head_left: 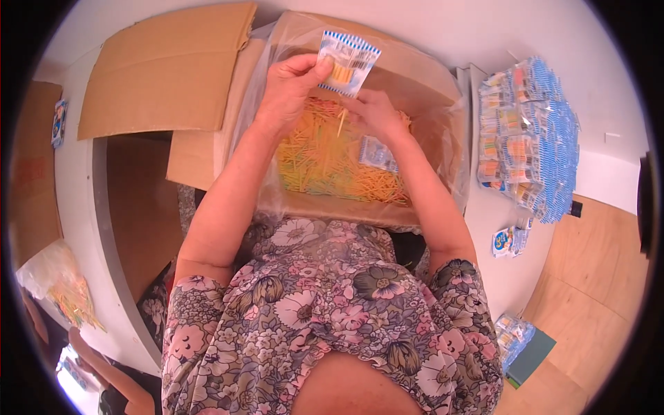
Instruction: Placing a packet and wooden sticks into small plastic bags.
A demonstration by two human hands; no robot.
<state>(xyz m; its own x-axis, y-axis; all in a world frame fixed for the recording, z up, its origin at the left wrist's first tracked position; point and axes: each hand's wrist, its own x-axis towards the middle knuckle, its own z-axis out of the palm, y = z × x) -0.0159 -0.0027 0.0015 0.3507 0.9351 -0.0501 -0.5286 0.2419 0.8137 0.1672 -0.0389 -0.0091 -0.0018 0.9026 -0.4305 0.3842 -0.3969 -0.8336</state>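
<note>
My left hand (294, 86) pinches a small packet (346, 63) with blue-and-white striped ends, raised over the far part of a cardboard box (415, 76). Orange-yellow sticks show on the packet's front. Just below the packet's lower edge is my right hand (379, 116), its fingertips closed on a thin pale yellow stick (342, 122) that points down. Loose thin sticks (325, 162) in yellow, orange, green and pink fill the box, which is lined with a see-through plastic bag (443, 142). Another packet (377, 153) lies on them, under my right forearm.
At the right, many striped packets (526, 138) are heaped on a white surface, with a few more packets (510, 241) nearer me. Cardboard flaps (166, 69) spread at the left. A bag of sticks (66, 283) and another person's arm (111, 370) are at lower left.
</note>
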